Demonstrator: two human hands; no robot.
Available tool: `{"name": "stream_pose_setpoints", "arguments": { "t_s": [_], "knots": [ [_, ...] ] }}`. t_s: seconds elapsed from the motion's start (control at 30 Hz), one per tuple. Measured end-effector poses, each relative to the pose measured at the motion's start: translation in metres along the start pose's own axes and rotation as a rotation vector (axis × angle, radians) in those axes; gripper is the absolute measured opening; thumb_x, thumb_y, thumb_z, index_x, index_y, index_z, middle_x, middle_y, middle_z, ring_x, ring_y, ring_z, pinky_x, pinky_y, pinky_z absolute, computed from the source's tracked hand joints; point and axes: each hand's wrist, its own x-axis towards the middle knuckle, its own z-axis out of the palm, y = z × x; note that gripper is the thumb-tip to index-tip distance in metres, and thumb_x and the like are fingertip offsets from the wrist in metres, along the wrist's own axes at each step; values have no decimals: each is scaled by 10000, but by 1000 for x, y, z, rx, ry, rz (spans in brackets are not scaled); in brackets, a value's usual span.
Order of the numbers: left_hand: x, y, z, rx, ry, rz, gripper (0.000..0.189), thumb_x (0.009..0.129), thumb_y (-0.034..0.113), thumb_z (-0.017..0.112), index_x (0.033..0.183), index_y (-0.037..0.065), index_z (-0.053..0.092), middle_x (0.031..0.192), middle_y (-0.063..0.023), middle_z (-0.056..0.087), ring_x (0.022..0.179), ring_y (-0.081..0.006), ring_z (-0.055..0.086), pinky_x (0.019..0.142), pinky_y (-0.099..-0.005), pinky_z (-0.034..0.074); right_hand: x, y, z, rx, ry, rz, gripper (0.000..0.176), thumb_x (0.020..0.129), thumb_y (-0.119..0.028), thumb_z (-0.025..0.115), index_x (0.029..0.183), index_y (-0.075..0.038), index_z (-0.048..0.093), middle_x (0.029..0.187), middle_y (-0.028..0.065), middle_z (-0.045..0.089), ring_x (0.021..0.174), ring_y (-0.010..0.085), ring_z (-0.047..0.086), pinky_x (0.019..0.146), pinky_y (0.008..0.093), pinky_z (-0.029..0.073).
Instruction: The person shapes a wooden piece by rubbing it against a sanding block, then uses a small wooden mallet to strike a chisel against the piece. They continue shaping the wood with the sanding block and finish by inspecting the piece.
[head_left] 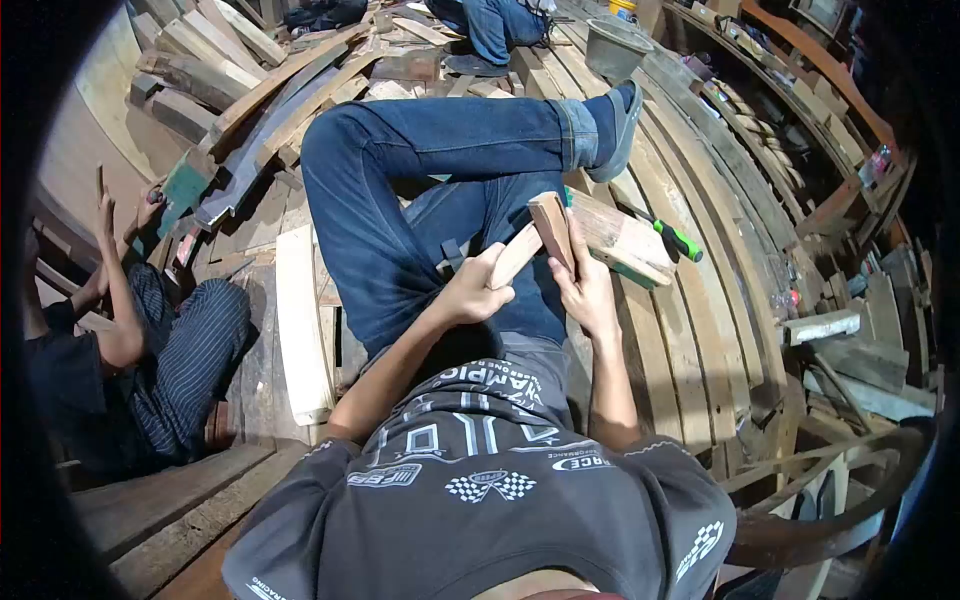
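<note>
My left hand [474,287] is closed around a short pale wood piece [516,257], which points up and to the right over my lap. In my right hand [588,292] is a reddish-brown wooden block [551,230], its thumb and fingers pressed along the sides. The pale piece's upper end meets the side of the brown block at an angle. Just right of my right hand lies a wider board [625,238] with green along its edge. A tool with a green and black handle [679,241] rests beside that board.
Long planks [690,330] run along the right side. A pale curved board [303,325] lies left of my legs. Another person [150,350] sits at far left, and one more [490,30] at the top. A grey bucket [617,50] stands near my foot. Stacked timber [195,75] fills the upper left.
</note>
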Motion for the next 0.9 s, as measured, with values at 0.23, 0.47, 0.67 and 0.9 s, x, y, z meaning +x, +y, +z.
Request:
{"name": "stream_pose_setpoints", "arguments": {
  "t_s": [0.23, 0.47, 0.67, 0.9],
  "knots": [
    [-3, -6, 0, -29, 26, 89, 424, 740, 81, 652, 1125, -36, 520, 805, -134, 615, 758, -195, 605, 705, -346, 479, -1, 13, 3, -106, -3, -225, 698, 891, -182, 636, 1517, -139, 332, 1065, 264, 661, 947, 433, 655, 782, 449, 527],
    [-3, -11, 3, -100, 21, 17, 545, 749, 90, 656, 1253, -16, 479, 1035, -229, 634, 994, -290, 640, 832, -354, 490, -4, 6, 4, -82, -86, -129, 668, 897, -116, 623, 1508, -92, 355, 1156, 309, 629, 1042, 390, 670, 876, 379, 511],
    [-2, -10, 0, -70, 29, 4, 457, 761, 94, 670, 1170, -5, 490, 941, -173, 655, 899, -243, 651, 755, -383, 493, -10, 7, 4, -204, -201, -275, 648, 873, -202, 649, 1462, -54, 421, 1057, 317, 639, 928, 442, 665, 802, 434, 527],
    [7, -30, 16, -208, -18, 41, 522, 776, 46, 652, 1266, -14, 484, 999, -142, 643, 953, -192, 617, 823, -335, 493, -10, 5, 8, -214, -168, -285, 666, 886, -223, 650, 1485, -92, 390, 969, 298, 653, 885, 457, 658, 760, 430, 527]
  ]
}}
